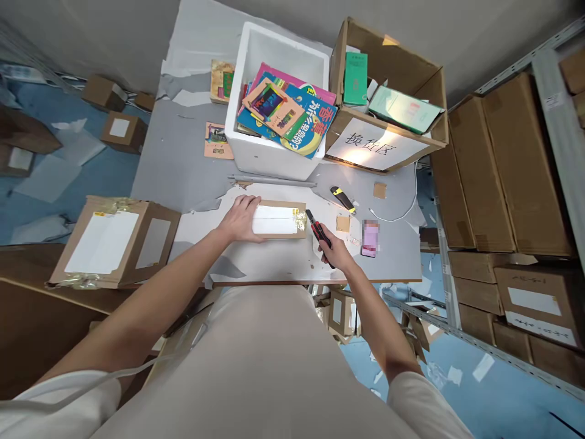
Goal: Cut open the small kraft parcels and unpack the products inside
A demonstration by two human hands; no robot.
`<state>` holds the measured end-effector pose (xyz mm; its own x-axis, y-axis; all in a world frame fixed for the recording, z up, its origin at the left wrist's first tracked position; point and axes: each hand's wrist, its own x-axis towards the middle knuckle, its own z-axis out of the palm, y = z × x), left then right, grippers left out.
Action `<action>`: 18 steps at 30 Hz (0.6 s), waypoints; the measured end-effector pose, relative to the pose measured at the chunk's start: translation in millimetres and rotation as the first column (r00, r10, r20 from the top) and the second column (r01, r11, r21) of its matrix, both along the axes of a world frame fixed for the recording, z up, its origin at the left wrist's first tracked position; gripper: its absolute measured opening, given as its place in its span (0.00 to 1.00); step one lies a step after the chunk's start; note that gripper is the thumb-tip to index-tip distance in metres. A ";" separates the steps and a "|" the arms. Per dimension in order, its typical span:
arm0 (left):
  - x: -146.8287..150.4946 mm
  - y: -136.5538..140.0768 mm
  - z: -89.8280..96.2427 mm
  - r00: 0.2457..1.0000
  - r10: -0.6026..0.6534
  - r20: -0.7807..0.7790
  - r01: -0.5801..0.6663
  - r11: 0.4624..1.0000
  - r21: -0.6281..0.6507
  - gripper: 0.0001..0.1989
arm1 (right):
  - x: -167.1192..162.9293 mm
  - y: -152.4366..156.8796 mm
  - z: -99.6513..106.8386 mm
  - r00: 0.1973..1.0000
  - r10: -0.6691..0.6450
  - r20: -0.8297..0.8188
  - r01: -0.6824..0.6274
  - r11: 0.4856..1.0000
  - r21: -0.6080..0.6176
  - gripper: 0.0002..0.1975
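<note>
A small cardboard box (281,234) with a white label and clear tape over its right end lies on the table near its front edge. My left hand (241,219) is wrapped around the box's left end, thumb at the near side and fingers over the far side. In my right hand (336,249) is a red and black box cutter (319,229), its tip pointing up and left, close to the taped right end. I cannot tell whether the tip touches the tape. Beyond it lies a second, black and yellow cutter (342,199).
A white foam box (269,160) of books and an open carton (340,73) with green boxes stand at the back. A phone (370,238) and white cable (402,216) lie right. A larger labelled box (130,244) sits left; shelves of cartons (500,164) line the right.
</note>
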<state>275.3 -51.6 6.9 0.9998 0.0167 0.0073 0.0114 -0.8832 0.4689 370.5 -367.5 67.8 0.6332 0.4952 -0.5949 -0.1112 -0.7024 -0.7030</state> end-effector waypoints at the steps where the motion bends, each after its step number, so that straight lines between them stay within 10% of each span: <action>1: 0.2 -0.2 -1.6 1.000 0.002 0.006 -0.002 1.000 0.003 0.61 | 1.5 1.0 2.5 1.000 0.021 0.015 -0.021 1.000 -0.018 0.31; 9: -4.3 -4.5 -6.5 1.000 0.023 0.013 -0.023 1.000 -0.001 0.60 | 4.5 7.9 20.7 0.965 0.228 0.127 -0.188 0.945 -0.268 0.30; 18: -5.6 -6.2 -3.0 0.999 0.045 0.009 -0.045 0.999 0.026 0.59 | -28.1 39.9 33.1 0.789 0.524 0.322 -0.214 0.724 -0.655 0.30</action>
<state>269.6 -57.7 3.9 0.9980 0.0614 0.0163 0.0477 -0.8936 0.4463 342.3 -327.6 100.9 0.7366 0.4239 -0.5270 0.4677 -0.8821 -0.0557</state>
